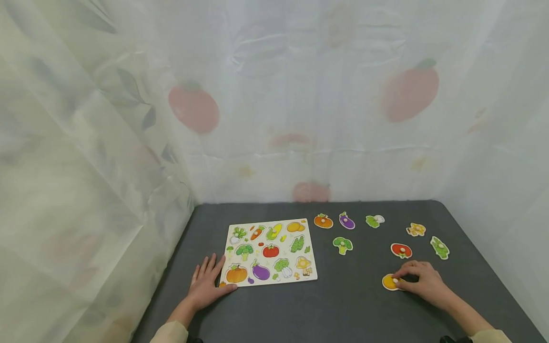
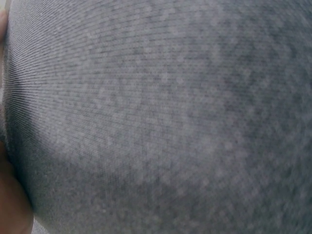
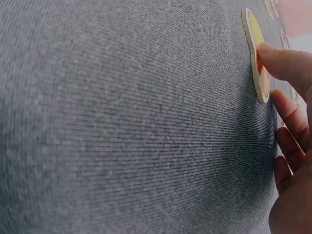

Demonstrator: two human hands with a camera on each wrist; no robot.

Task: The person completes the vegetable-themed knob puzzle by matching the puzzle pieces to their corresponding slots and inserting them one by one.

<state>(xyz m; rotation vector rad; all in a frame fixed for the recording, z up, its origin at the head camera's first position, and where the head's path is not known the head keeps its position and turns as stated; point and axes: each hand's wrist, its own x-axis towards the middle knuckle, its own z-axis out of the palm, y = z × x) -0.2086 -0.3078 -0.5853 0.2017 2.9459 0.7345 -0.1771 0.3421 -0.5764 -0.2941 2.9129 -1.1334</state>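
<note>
A white vegetable puzzle board (image 1: pixel 253 256) lies on the dark table, left of the middle. My left hand (image 1: pixel 206 283) rests flat with fingers spread, its thumb and fingertips touching the board's left edge. Far to the right, my right hand (image 1: pixel 424 282) pinches the knob of a yellow potato-like puzzle piece (image 1: pixel 389 282) with thumb and index finger. In the right wrist view that yellow piece (image 3: pixel 255 29) looks close to the table surface; whether it touches cannot be told. Only a sliver of my left hand (image 2: pixel 14 200) enters the left wrist view.
Loose knobbed pieces lie right of the board: a pumpkin (image 1: pixel 323 221), an eggplant (image 1: pixel 348 222), a broccoli (image 1: pixel 342 245), a leafy green (image 1: pixel 372 221), a tomato (image 1: pixel 401 251), a mushroom (image 1: pixel 416 229) and peas (image 1: pixel 440 248). A pale printed curtain (image 1: pixel 274 105) hangs behind the table (image 1: pixel 326 309).
</note>
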